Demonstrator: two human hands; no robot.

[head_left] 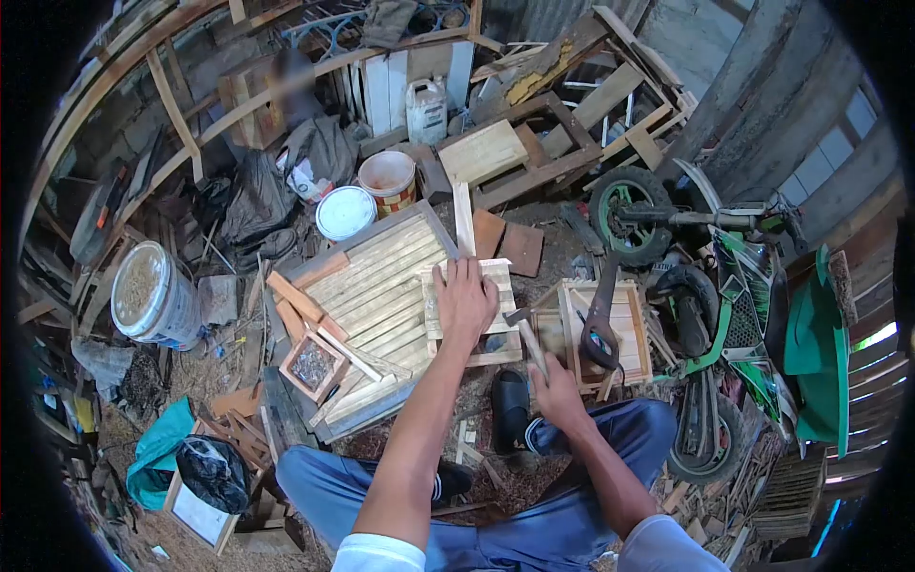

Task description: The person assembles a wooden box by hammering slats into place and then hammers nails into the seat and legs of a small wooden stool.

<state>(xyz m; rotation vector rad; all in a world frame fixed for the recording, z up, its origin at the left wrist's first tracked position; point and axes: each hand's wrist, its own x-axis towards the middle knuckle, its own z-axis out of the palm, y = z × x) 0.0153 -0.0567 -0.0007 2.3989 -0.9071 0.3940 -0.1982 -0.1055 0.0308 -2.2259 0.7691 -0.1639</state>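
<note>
Head view: a person sits low in a cluttered workshop, knees apart, apparently so that the work lies between both hands.
Slatted wooden piece [505, 291]: it sits at the right edge of a large slatted panel [381, 262], which probably serves as a firm base.
Left hand [465, 294]: palm down across the piece, likely to steady it; the fingertips reach towards a narrow slat [463, 214] beyond. Whether this grip pinches anything cannot be told.
Right hand [558, 393]: the grip is clenched round the handle of a hammer [531, 345].
Hammer: the head points up towards the piece, just right of it; the low hold on the handle would leave room for a swing.
Small square box [315, 364]: on the panel's near-left corner, with small dark bits inside, too fine to identify; it seems placed within reach.
Loose strips [295, 297]: along the panel's left side, off the worked edge.
Handsaw [600, 319]: resting on a wooden crate [636, 329] to the right, presumably parked while the hammer is held.
Motorbike [729, 305]: beyond the crate, well apart from the hands.
</note>
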